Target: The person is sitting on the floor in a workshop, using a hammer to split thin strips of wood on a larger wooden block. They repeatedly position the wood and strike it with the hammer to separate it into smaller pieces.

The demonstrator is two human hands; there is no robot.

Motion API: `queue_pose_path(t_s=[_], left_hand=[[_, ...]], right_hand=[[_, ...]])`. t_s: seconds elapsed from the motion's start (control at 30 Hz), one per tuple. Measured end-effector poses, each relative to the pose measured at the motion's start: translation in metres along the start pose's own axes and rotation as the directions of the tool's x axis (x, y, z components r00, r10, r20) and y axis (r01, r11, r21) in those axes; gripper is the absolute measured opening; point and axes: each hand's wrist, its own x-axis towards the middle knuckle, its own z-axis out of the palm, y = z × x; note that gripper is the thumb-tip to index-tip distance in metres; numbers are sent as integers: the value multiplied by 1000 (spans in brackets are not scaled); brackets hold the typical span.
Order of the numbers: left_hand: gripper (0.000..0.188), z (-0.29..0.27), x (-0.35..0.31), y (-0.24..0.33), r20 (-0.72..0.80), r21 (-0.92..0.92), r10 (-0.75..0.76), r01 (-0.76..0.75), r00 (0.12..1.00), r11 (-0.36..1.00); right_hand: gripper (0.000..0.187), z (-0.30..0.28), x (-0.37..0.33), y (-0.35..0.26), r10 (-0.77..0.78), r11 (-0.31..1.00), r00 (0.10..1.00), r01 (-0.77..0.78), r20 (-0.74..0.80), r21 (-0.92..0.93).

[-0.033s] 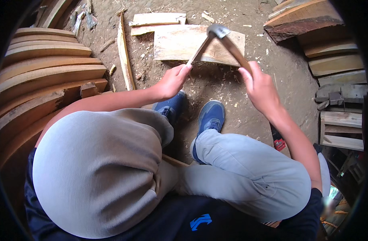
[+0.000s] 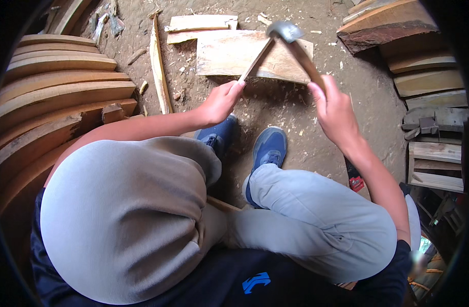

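Observation:
My left hand [image 2: 220, 105] is closed around the near end of a thin, straight stick-like piece [image 2: 257, 60], dark along one side and pale along its edge; its exact kind is unclear. Closed on the wooden handle of a hammer [image 2: 305, 59] is my right hand [image 2: 339, 110]. The slightly blurred grey metal head meets or overlaps the stick's far end; whether they touch cannot be told. Below both lies a thick, pale wooden board [image 2: 219, 57] on the dirt floor. Its far edge adjoins a smaller piece of wood [image 2: 201, 23].
Curved planks [image 2: 65, 92] are stacked at the left, with more thick timber pieces [image 2: 393, 23] at the right. A long split stick [image 2: 158, 66] lies left of the board. Wood chips litter the dirt floor [image 2: 367, 97]. A red object [image 2: 355, 183] sits beside my right forearm.
The hammer head has shifted slightly to the right and farther away. My right hand has moved slightly right with it, while my left hand stays almost in place.

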Motion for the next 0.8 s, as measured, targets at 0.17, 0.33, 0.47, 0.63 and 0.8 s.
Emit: queue_pose_path(t_s=[0.17, 0.33, 0.47, 0.63, 0.8], left_hand=[[42, -1, 0, 2, -14, 87, 26, -25, 1000, 996], [41, -2, -2, 3, 1, -4, -36, 36, 999, 999], [32, 2, 0, 3, 13, -47, -30, 31, 999, 998], [32, 1, 2, 0, 5, -79, -25, 26, 1000, 997], [33, 0, 5, 1, -12, 53, -1, 2, 1000, 999]], right_hand=[[24, 14, 1, 8, 46, 994, 992, -33, 121, -102], [27, 4, 4, 2, -69, 997, 998, 69, -1, 16], [25, 16, -5, 6, -28, 993, 999, 30, -24, 110], [25, 2, 4, -4, 37, 997, 998, -40, 52, 64], [27, 19, -5, 5, 52, 993, 984, -33, 170, -112]])
